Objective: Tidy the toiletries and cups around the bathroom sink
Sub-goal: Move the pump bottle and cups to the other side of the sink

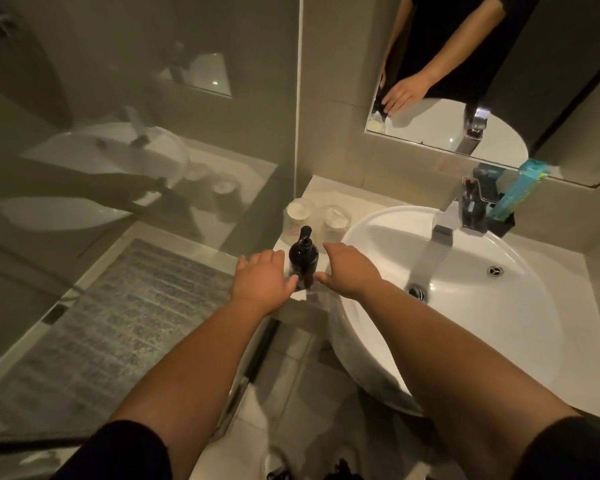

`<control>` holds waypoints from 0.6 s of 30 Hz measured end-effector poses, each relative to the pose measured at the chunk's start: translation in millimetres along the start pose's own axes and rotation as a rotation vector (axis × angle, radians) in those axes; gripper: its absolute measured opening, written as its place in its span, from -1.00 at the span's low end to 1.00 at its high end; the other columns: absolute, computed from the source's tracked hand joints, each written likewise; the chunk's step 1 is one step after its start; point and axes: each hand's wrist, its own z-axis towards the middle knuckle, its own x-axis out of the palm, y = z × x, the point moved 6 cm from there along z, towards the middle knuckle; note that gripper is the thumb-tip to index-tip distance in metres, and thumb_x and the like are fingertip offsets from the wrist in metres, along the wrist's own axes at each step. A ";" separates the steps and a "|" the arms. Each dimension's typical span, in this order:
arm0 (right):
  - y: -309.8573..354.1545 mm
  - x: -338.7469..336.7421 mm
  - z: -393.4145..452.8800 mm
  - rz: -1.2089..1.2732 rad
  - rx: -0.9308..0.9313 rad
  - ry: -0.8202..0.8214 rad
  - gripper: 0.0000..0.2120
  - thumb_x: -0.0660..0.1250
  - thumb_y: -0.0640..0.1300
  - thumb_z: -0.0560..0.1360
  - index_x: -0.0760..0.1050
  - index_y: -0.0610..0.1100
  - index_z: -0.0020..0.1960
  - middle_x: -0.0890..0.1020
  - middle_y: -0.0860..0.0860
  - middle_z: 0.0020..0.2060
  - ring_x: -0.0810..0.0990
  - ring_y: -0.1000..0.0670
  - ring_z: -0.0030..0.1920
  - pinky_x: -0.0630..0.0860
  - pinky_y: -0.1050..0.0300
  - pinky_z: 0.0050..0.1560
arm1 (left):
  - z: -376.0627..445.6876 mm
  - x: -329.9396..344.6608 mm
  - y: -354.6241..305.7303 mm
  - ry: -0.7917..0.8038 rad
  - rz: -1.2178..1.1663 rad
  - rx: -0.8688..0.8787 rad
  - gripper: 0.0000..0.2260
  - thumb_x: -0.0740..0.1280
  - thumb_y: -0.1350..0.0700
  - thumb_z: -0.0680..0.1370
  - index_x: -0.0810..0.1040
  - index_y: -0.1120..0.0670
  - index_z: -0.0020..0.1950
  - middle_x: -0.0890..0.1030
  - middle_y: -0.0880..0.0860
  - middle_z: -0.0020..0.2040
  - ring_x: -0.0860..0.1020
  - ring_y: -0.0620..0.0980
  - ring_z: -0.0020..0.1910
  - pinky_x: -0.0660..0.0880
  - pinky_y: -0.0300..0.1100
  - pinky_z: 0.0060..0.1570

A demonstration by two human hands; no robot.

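black pump bottle (303, 259), upright, glossy

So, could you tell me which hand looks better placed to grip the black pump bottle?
Probably the left hand: its thumb touches the pump bottle, while the right hand stays slightly off it.

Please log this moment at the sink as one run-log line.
left hand: touching pump bottle | right hand: open beside bottle | two cups: behind bottle
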 end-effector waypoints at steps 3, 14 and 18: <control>1.3 4.6 11.5 -0.001 -0.039 0.007 -0.45 0.38 0.12 0.44 0.39 -0.07 0.36 0.57 -0.09 0.25 0.55 -0.14 0.20 0.49 -0.01 0.21 | 10.2 6.5 -3.6 0.017 -0.005 -0.005 -0.50 0.13 -0.19 0.57 0.30 0.05 0.42 0.44 0.08 0.35 0.38 0.09 0.34 0.21 0.14 0.38; -2.7 17.3 35.4 0.111 -0.067 -0.011 -0.57 0.39 0.04 0.46 0.46 -0.08 0.28 0.62 -0.07 0.13 0.59 -0.10 0.11 0.50 0.05 0.15 | 31.4 23.2 -2.7 -0.009 -0.250 -0.018 -0.67 0.22 -0.08 0.58 0.43 0.04 0.28 0.59 0.06 0.14 0.50 0.09 0.16 0.32 -0.04 0.24; -2.7 12.2 33.9 0.136 -0.060 -0.014 -0.57 0.40 0.02 0.46 0.45 -0.08 0.28 0.62 -0.07 0.14 0.58 -0.10 0.12 0.49 0.06 0.14 | 31.5 19.8 -1.8 -0.027 -0.282 0.005 -0.69 0.24 -0.06 0.58 0.45 0.06 0.26 0.61 0.07 0.12 0.52 0.10 0.13 0.35 -0.07 0.17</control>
